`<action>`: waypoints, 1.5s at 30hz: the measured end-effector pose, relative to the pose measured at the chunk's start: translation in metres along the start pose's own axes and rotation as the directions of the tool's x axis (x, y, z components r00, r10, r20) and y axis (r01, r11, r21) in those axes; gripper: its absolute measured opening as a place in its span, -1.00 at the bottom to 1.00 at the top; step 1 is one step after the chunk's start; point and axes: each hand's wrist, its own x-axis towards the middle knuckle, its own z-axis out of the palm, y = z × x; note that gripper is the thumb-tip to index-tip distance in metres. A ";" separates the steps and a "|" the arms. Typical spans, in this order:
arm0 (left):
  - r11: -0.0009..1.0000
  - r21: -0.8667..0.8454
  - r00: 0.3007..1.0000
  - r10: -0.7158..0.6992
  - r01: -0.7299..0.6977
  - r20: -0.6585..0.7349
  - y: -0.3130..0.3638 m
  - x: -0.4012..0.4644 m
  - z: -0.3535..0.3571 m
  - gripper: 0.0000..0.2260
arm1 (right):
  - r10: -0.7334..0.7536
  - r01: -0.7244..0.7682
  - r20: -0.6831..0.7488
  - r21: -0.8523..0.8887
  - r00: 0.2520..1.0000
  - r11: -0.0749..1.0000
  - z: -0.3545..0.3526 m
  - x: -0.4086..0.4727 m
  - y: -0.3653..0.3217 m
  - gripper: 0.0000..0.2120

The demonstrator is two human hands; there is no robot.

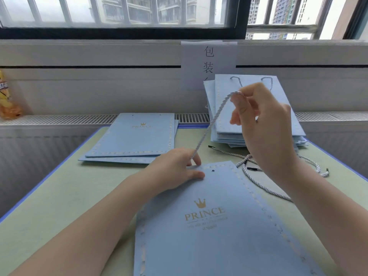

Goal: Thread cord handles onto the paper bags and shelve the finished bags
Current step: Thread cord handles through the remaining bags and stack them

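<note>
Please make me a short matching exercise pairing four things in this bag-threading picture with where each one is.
Things:
1. cord
2. bag being threaded
3. bags without handles
4. bags with handles

Places:
A. leaning against the wall under the window, far right
B. stretched between left hand and right hand
C. lying flat at the table's far left
D. flat on the table, nearest the person

Pairs: 1-B, 2-D, 3-C, 4-A

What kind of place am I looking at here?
Probably a small packing station by a window, not a factory floor. A paper sign with handwritten characters hangs above a stack of finished bags, flat bags wait on the green table, and loose cords lie nearby.
</note>
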 end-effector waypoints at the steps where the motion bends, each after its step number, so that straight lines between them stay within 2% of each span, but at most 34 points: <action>1: 0.999 -0.024 1.000 -0.023 0.023 -0.001 -0.001 0.000 -0.002 -0.78 | -0.016 0.015 -0.012 -0.073 1.000 0.997 -0.001 0.001 0.004 -0.72; 3: 0.997 -0.059 0.999 -0.051 0.052 0.010 -0.004 0.000 -0.009 -0.83 | -0.017 0.020 0.022 -0.152 1.000 0.988 -0.001 0.003 0.007 -0.70; 4: 0.996 -0.072 0.998 -0.059 0.060 0.015 -0.005 -0.001 -0.013 -0.84 | 0.010 0.003 0.081 -0.161 0.997 0.987 0.000 0.003 0.007 -0.72; 6: 0.993 -0.091 0.997 -0.069 0.071 0.026 -0.008 -0.002 -0.018 -0.85 | 0.110 -0.056 0.308 -0.179 0.945 0.982 0.005 0.001 0.008 -0.76; 8: 0.988 -0.118 0.994 -0.098 0.103 0.043 -0.010 -0.002 -0.023 -0.85 | 0.240 -0.100 0.564 -0.267 0.790 0.958 0.009 -0.004 0.008 -0.79; 11: 0.955 -0.238 0.984 -0.166 0.177 0.063 -0.009 -0.004 -0.034 -0.88 | 0.386 -0.080 0.754 -0.408 0.531 0.909 0.013 -0.014 0.001 -0.75; 13: 0.924 -0.313 0.975 -0.207 0.220 0.077 -0.008 -0.007 -0.041 -0.89 | 0.434 -0.076 0.791 -0.447 0.432 0.891 0.014 -0.019 -0.004 -0.64; 14: 0.911 -0.343 0.973 -0.212 0.230 0.089 -0.008 -0.009 -0.044 -0.89 | 0.441 -0.087 0.790 -0.449 0.425 0.889 0.014 -0.021 -0.004 -0.61; 16: 0.905 -0.358 0.973 -0.210 0.231 0.099 -0.006 -0.011 -0.046 -0.85 | 0.438 -0.144 0.763 -0.423 0.476 0.894 0.014 -0.020 0.000 -0.62; 17: 0.911 -0.340 0.972 -0.214 0.234 0.095 -0.005 -0.012 -0.046 -0.75 | 0.433 -0.182 0.751 -0.398 0.499 0.899 0.015 -0.018 0.003 -0.65; 19: 0.909 -0.316 0.962 -0.259 0.273 0.087 -0.002 -0.013 -0.045 -0.55 | 0.420 -0.265 0.749 -0.328 0.511 0.907 0.017 -0.017 0.009 -0.75; 21: 0.896 -0.308 0.947 -0.312 0.320 0.074 0.000 -0.011 -0.042 -0.50 | 0.391 -0.330 0.763 -0.245 0.514 0.912 0.020 -0.020 0.012 -0.86; 24: 0.911 -0.241 0.942 -0.329 0.334 0.062 -0.002 -0.004 -0.030 -0.62 | 0.340 -0.362 0.753 -0.145 0.564 0.921 0.028 -0.030 0.011 -0.88; 27: 0.907 -0.233 0.936 -0.345 0.350 0.064 -0.003 -0.002 -0.022 -0.71 | 0.275 -0.318 0.721 -0.079 0.636 0.945 0.032 -0.034 0.005 -0.83; 30: 0.834 -0.416 0.930 -0.354 0.362 0.100 -0.009 -0.004 -0.029 -0.68 | 0.216 -0.254 0.690 -0.048 0.691 0.966 0.029 -0.031 -0.004 -0.80; 33: 0.728 -0.578 0.929 -0.273 0.368 0.248 -0.012 -0.009 -0.042 -0.83 | 0.146 -0.146 0.643 -0.054 0.752 0.988 0.028 -0.029 -0.008 -0.80; 35: 0.694 -0.616 0.925 -0.228 0.373 0.303 -0.010 -0.012 -0.046 -0.90 | 0.100 -0.075 0.632 -0.066 0.769 0.995 0.029 -0.029 -0.007 -0.83; 38: 0.777 -0.535 0.942 -0.257 0.333 0.214 -0.009 -0.010 -0.041 -0.90 | -0.016 0.072 0.577 -0.074 0.817 0.995 0.032 -0.032 -0.005 -0.85; 40: 0.814 -0.481 0.946 -0.278 0.326 0.169 -0.008 -0.008 -0.036 -0.89 | -0.057 0.143 0.480 -0.145 0.875 0.979 0.031 -0.032 -0.004 -0.68; 42: 0.805 -0.474 0.934 -0.300 0.356 0.192 -0.008 -0.007 -0.034 -0.87 | 0.008 0.079 0.453 -0.173 0.891 0.982 0.025 -0.026 -0.010 -0.52; 43: 0.783 -0.495 0.926 -0.305 0.378 0.224 -0.007 -0.008 -0.036 -0.86 | 0.058 0.033 0.485 -0.176 0.873 0.984 0.022 -0.023 -0.012 -0.49; 45: 0.746 -0.533 0.914 -0.281 0.400 0.293 -0.009 -0.010 -0.040 -0.88 | 0.126 -0.053 0.563 -0.143 0.817 0.988 0.020 -0.020 -0.012 -0.56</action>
